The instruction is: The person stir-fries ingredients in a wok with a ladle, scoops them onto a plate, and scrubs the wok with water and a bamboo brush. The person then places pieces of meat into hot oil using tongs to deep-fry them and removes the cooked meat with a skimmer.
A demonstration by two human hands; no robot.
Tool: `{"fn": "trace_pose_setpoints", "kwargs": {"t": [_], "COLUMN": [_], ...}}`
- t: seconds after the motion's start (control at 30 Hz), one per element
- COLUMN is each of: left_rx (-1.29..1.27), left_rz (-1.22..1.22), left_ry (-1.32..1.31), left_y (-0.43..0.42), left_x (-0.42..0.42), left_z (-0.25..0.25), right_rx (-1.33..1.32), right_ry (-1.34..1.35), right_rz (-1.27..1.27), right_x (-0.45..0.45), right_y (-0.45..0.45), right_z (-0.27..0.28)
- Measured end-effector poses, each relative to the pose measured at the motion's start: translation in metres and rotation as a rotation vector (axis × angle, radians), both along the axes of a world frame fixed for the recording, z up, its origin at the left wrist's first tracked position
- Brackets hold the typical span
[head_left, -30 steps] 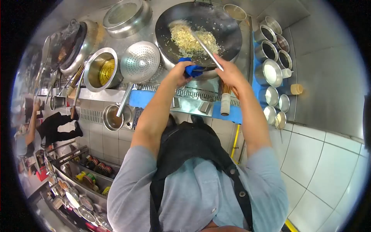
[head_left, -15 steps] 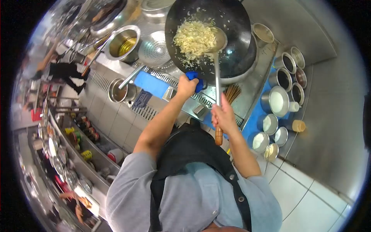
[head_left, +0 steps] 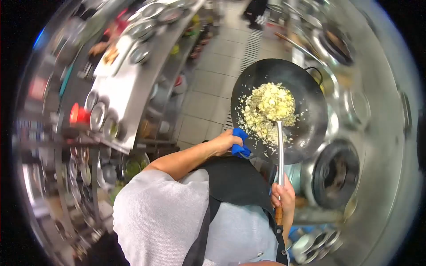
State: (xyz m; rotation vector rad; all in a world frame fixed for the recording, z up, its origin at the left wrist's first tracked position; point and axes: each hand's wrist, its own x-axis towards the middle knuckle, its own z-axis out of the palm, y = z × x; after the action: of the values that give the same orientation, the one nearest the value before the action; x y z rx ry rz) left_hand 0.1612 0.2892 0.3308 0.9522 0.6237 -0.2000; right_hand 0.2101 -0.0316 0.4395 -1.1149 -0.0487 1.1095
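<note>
A black wok [head_left: 313, 128] is lifted off the stove, a pale, finely chopped food [head_left: 255, 117] heaped in its middle and scattered up its sides. My left hand [head_left: 225, 142] is closed on a folded blue cloth [head_left: 240, 141] at the wok's near-left rim, where part of a loop handle shows below the cloth. Another loop handle sticks out at the far right. My right hand [head_left: 285, 195] grips the wooden handle of a steel ladle [head_left: 280, 148]. The ladle's bowl rests in the food, which partly fills it.
To the right is the round burner opening [head_left: 336, 173] of the stove. Blurred seasoning pots [head_left: 316, 244] stand lower right. A steel counter [head_left: 120, 95] with plates, bowls and a red container [head_left: 79, 114] runs along the left. Between them lies tiled floor [head_left: 208, 95]. Someone's dark-clothed legs show at the top.
My body and view have turned left, toward the counter. The wok has come off the burner in my left hand, and the ladle has moved with it.
</note>
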Motion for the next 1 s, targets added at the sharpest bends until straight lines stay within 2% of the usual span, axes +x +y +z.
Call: {"fn": "trace_pose_setpoints", "kwargs": {"t": [0.03,0.07,0.1,0.17,0.23,0.27,0.37,0.6,0.83,0.9,1.0], "left_rx": [0.048,0.116,0.264,0.389,0.440,0.437,0.372,0.246,0.203,0.174,0.149], "left_rz": [0.055,0.050,0.088,0.248,0.413,0.491,0.697,1.130,1.390,1.453,1.546], "left_ry": [-0.008,0.040,-0.009,0.040,0.077,0.097,0.088,-0.063,-0.071,-0.046,-0.072], "left_y": [0.015,-0.109,-0.160,-0.199,-0.234,-0.256,-0.276,-0.313,-0.332,-0.317,-0.319], "left_x": [-0.023,0.022,0.024,0.031,0.040,0.052,0.088,0.115,0.163,0.169,0.192], "left_z": [0.001,0.053,0.029,-0.007,0.010,0.038,0.031,0.020,0.019,0.032,0.034], "right_rx": [-0.021,-0.021,0.073,0.153,0.207,0.221,0.208,0.355,0.283,0.264,0.216], "right_ry": [-0.024,0.008,0.008,0.024,0.046,0.063,0.104,0.171,0.098,0.039,0.082], "right_rz": [0.077,0.098,0.162,0.264,0.359,0.399,0.532,0.780,0.984,1.054,1.147], "right_x": [0.007,0.072,0.102,0.161,0.215,0.245,0.323,0.399,0.446,0.451,0.475], "right_y": [0.016,-0.109,-0.163,-0.188,-0.197,-0.199,-0.163,-0.099,-0.021,0.015,0.040], "right_z": [0.000,0.041,-0.008,-0.063,-0.057,-0.045,-0.018,0.027,0.022,0.024,0.038]}}
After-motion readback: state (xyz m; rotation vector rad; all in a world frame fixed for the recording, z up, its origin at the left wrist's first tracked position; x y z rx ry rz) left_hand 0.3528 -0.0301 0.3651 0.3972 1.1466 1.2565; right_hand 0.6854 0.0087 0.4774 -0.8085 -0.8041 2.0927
